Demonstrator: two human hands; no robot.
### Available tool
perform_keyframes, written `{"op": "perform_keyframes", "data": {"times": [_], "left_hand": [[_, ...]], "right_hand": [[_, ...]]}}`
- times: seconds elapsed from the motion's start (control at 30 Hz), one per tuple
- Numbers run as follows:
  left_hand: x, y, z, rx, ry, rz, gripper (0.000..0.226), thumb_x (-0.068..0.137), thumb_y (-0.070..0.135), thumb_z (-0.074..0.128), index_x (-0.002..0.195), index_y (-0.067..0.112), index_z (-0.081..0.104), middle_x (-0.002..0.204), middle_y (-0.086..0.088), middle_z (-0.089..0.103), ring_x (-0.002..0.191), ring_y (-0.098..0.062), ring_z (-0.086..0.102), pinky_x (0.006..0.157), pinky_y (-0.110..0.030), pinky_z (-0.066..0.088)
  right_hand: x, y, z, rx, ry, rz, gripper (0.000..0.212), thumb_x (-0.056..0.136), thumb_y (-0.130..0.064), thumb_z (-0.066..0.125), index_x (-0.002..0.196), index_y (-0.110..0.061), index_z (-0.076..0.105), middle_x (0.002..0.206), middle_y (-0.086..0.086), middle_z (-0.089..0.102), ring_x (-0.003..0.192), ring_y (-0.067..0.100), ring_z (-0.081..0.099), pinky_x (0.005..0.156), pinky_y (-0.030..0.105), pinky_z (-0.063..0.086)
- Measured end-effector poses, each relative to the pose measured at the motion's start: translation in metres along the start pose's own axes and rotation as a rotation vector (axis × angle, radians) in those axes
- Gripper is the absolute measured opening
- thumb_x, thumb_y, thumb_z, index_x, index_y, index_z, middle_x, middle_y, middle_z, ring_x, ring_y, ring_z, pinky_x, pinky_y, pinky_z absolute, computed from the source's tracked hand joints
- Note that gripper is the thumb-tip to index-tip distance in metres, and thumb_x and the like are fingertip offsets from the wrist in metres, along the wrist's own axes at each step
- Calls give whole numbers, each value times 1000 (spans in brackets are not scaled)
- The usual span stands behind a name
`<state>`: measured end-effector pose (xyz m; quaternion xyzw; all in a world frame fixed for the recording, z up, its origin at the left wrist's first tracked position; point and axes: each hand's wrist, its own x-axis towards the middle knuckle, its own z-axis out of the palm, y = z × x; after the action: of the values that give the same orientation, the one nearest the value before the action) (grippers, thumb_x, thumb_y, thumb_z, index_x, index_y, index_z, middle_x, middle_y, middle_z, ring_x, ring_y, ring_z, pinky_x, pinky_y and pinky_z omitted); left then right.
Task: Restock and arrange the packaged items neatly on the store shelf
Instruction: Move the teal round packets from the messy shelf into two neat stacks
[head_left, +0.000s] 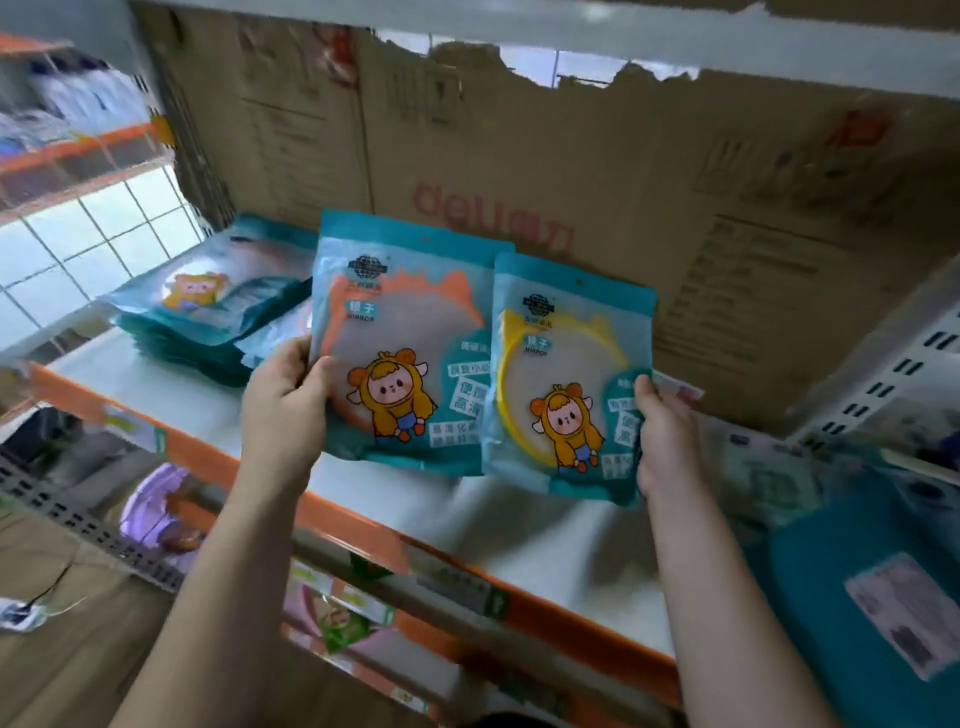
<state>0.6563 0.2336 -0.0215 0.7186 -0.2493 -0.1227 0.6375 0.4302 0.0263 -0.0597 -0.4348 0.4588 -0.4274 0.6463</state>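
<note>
Two mirror packs held upright over the shelf (363, 499): left hand (283, 395) pinches the orange-framed pack (400, 343) at its left edge, right hand (662, 441) the yellow-framed pack (566, 384) at its right edge. Likely light, stiff, slick film, breakable inside; edge holds suit.

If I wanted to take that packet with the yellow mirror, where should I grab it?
Probably its thin right edge, from the right, as the right hand pinches it now. The yellow mirror packet is flat and upright, and the orange mirror packet crowds its left side.
</note>
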Motion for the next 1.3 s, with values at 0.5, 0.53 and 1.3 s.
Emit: {"op": "perform_keyframes", "data": {"times": [0.5,0.53,1.3], "left_hand": [[179,-36,-97,74,2,-23,28,82,39,52,97,19,66,97,-14,70,91,-36,68,82,-60,53],[194,-37,-106,105,-7,-15,27,84,40,53,96,18,65,98,-16,70,92,-38,67,82,-61,53],[296,-87,-176,676,0,181,49,81,48,67,114,13,62,112,-10,65,100,-31,61,73,-42,50]], "right_hand": [[-1,16,107,-42,158,-14,20,97,-32,56,93,-15,65,76,0,75,71,16,73,54,31,57],[-6,19,115,-40,179,-20,21,97,-33,56,94,-14,65,78,1,75,71,16,73,55,31,57],[-83,56,200,-74,468,-82,21,96,-35,58,92,-16,65,81,1,74,68,13,73,59,30,56]]}}
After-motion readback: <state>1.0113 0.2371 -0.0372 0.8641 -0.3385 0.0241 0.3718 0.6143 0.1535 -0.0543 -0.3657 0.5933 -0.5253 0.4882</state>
